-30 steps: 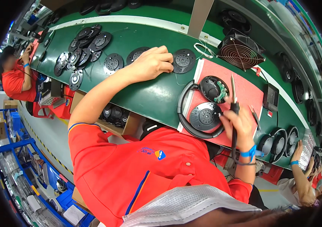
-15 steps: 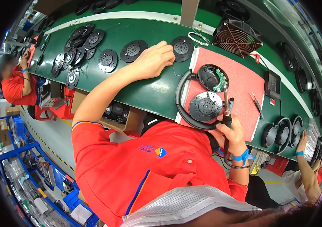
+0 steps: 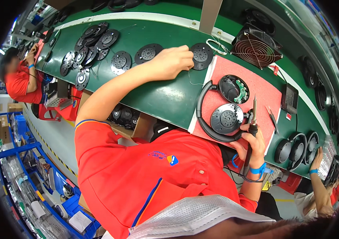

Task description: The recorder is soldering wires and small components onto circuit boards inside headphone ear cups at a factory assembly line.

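1. Around the work, a green bench point(image 3: 165, 99) carries a heap of black discs point(image 3: 91, 42) at far left; two single discs, the left one point(image 3: 120, 61) and the middle one point(image 3: 148, 53), lie nearer the left hand point(image 3: 176, 63), whose forearm and wrist cross close in front of them.
2. A fan point(image 3: 257, 53) with a wire grille stands beyond the red mat point(image 3: 263, 89); a loose coil of white wire point(image 3: 216, 46) lies left of it; a black box point(image 3: 289, 98), tweezers point(image 3: 273, 119) and assembled headphones point(image 3: 297, 150) sit to the right.
3. The left hand is curled, fingertips drawn together at the left edge of a perforated disc point(image 3: 202, 55); I cannot tell whether it pinches anything; a thin wire hangs just below.
4. The right hand point(image 3: 254, 144) is closed round the dark handle of a soldering iron point(image 3: 253, 128), its slim metal tip pointing far; its fingers are by the headband's near end.
5. The opened headphones point(image 3: 202, 121) lie on the mat's near left part; the curved band is smooth and black, the far cup bears a green circuit board point(image 3: 241, 91); the near cup shows a round, glossy, perforated face.
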Available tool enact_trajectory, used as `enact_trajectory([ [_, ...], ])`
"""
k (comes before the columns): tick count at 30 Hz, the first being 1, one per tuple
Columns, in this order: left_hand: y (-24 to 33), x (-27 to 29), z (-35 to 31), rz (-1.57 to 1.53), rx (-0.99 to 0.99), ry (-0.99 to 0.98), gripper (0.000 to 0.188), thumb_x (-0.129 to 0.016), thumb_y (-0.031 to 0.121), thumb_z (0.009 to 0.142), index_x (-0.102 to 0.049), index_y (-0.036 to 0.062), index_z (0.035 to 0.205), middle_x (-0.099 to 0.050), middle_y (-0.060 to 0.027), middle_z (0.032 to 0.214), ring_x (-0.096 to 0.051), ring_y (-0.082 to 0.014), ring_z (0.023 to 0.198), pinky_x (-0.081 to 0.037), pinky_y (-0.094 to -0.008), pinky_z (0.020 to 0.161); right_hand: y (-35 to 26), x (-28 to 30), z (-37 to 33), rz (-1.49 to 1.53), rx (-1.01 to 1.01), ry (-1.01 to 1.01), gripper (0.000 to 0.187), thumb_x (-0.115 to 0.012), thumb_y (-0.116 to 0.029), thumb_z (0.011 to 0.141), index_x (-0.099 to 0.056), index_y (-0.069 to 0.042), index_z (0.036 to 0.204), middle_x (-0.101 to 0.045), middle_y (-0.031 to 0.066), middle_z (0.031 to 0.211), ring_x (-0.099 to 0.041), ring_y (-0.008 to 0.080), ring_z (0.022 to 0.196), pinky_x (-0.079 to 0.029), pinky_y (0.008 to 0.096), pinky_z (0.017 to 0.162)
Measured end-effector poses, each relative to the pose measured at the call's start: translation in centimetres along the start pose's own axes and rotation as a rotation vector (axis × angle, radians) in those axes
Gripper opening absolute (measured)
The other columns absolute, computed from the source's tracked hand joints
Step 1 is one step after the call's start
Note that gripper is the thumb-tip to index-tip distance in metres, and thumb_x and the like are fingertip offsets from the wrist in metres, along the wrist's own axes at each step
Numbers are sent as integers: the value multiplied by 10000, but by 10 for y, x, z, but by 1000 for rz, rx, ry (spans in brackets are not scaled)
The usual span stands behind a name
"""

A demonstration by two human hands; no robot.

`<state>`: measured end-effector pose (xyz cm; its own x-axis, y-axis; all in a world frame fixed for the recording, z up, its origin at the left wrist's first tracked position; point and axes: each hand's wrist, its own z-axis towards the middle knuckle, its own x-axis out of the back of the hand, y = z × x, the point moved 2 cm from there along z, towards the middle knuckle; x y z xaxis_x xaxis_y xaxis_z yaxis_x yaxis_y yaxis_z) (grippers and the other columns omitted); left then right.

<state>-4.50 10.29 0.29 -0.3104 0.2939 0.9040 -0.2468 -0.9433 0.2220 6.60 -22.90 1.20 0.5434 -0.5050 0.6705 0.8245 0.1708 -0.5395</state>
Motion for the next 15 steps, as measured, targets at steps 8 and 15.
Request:
enact_trajectory([
  [8,-6,11,-6,-87,76,8,123,-672,39,740,-612,45,847,-555,-68,918,-523,-266,888,-453,-355,786,2,0,2,-12,6,0,555,-838,-85,623,-491,-76,1056,-614,178,1002,-590,328,846,-493,413,754],
  [15,-19,6,-4,-283,112,-54,147,-694,42,736,-654,45,878,-571,-56,874,-544,-241,862,-466,-339,766,2,0,1,-10,7,17,560,-843,-89,618,-491,-76,1054,-617,176,998,-593,322,843,-494,407,752],
])
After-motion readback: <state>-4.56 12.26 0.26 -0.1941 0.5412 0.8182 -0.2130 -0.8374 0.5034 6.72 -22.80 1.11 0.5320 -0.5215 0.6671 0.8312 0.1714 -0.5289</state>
